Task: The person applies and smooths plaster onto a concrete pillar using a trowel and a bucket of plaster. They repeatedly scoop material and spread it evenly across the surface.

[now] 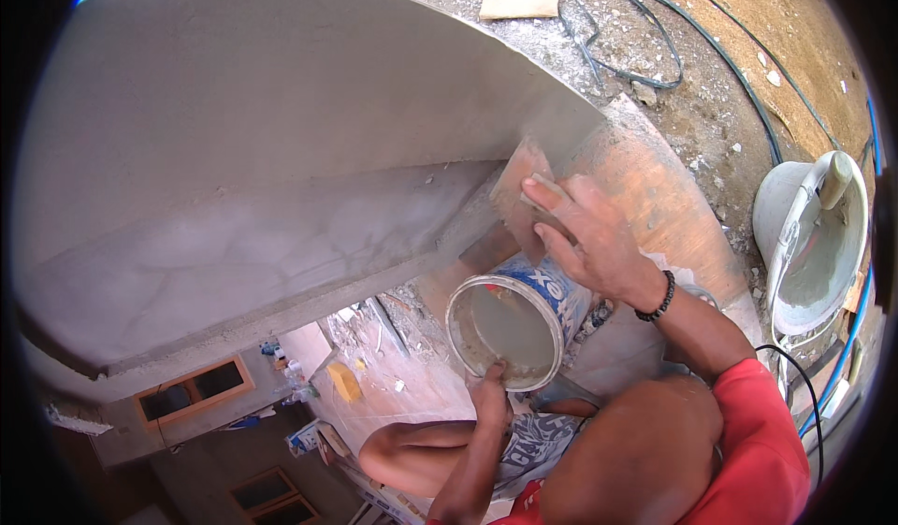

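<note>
My right hand (585,235) presses a flat plaster-smeared trowel (520,193) against the edge of a curved grey plastered ledge (281,132). A black bead bracelet sits on that wrist. Below it, my left hand (489,396) grips the near rim of a small white-and-blue bucket (514,324) holding pale wet plaster, tilted toward me just under the trowel. My red sleeve shows at the lower right.
A wooden board (655,198) runs beneath my right arm. A bigger white bucket (814,244) with plaster and a wooden-handled tool stands at the right. Blue and black hoses (730,67) cross dirt ground above. Window frames (192,394) and debris lie far below left.
</note>
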A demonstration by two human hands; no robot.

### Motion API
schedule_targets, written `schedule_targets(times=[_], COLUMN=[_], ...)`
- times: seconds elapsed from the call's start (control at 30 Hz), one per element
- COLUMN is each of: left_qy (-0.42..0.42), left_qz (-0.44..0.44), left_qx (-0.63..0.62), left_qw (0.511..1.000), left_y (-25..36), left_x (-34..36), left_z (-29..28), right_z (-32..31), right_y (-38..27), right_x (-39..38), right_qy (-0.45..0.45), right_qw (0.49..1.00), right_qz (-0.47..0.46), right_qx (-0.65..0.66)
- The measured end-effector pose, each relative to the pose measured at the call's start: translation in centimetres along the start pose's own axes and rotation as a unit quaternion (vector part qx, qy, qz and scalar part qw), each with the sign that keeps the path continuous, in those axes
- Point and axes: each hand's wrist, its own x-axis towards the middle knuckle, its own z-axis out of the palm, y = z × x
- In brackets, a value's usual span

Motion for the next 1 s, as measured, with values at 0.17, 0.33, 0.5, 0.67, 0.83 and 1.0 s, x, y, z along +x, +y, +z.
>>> schedule_targets(times=[0.17, 0.33, 0.5, 0.67, 0.83, 1.0], left_qy=[0.000, -0.009, 0.001, 0.015, 0.016, 0.012], left_qz=[0.000, -0.011, -0.005, -0.016, -0.016, -0.024], left_qx=[-0.008, -0.012, -0.009, 0.011, 0.014, 0.006], left_qw=[1.000, 1.000, 1.000, 1.000, 1.000, 1.000], left_y=[0.2, 0.7, 0.7, 1.0, 0.4, 0.3], left_x=[-0.4, -0.7, -0.7, -0.6, -0.3, -0.4], left_z=[0.0, 0.9, 0.6, 1.0, 0.5, -0.1], right_z=[-9.8, -12.5, -9.7, -11.4, -7.3, -2.1], right_y=[2.1, 3.2, 5.1, 12.5, 10.2, 3.4], right_x=[5.7, 13.3, 13.7, 9.1, 3.3, 1.6], right_qy=[0.104, -0.005, -0.163, -0.247, 0.131, 0.206], right_qw=[0.967, 0.986, 0.974, 0.947, 0.967, 0.968], right_qz=[0.068, -0.054, 0.012, 0.188, 0.134, 0.128], right_qx=[0.221, 0.156, 0.154, 0.077, 0.172, 0.062])
